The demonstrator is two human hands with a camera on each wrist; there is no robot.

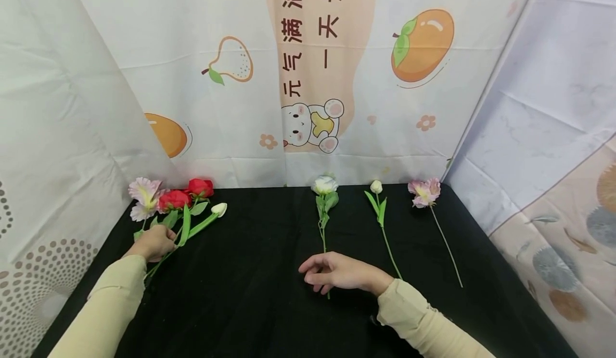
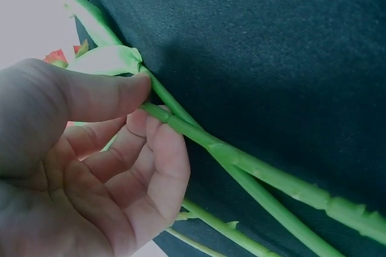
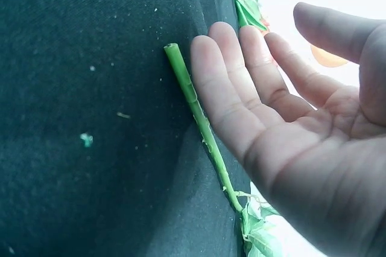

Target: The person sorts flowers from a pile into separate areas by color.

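The black cloth (image 1: 250, 299) bears seven flowers (image 1: 325, 185): two red flowers (image 1: 200, 188) at ten o'clock, two pink flowers (image 1: 424, 192) at ten and two, two white tulips (image 1: 376, 187) at ten and one, one white rose (image 1: 325, 185) at twelve. One left hand (image 1: 154, 243) is at nine, one right hand (image 1: 341, 272) near centre.

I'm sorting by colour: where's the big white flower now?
In the head view, the big white flower lies near the middle of the black cloth's far edge, left of a white tulip; its stem passes beneath the right hand.
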